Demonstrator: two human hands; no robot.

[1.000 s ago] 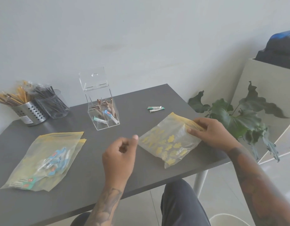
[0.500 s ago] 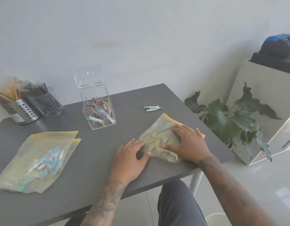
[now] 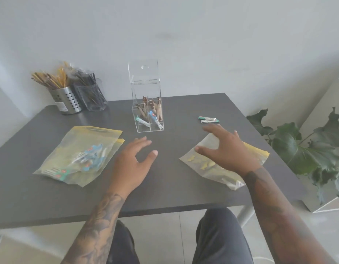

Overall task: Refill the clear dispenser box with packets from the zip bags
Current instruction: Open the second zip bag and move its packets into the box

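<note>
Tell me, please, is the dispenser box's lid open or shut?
Open: the clear dispenser box has its hinged lid standing upright above the compartments.

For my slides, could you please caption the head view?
Open hands hover between zip bags before an open dispenser box.

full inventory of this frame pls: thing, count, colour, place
clear acrylic dispenser box: 1, lid up, brown and blue packets inside, table back centre
yellow-tinted zip bags: 2 stacked, blue packets inside, table left
zip bag of yellow packets: 1, table right, under the right hand
loose green-white packets: 2, right of the box
perforated steel cup: 1, holds wooden sticks, back left
clear cup: 1, dark sticks, beside the steel cup
dark grey table: 1
green leafy plant: 1, right
left hand: open, over the table
right hand: open, over the bag
</note>
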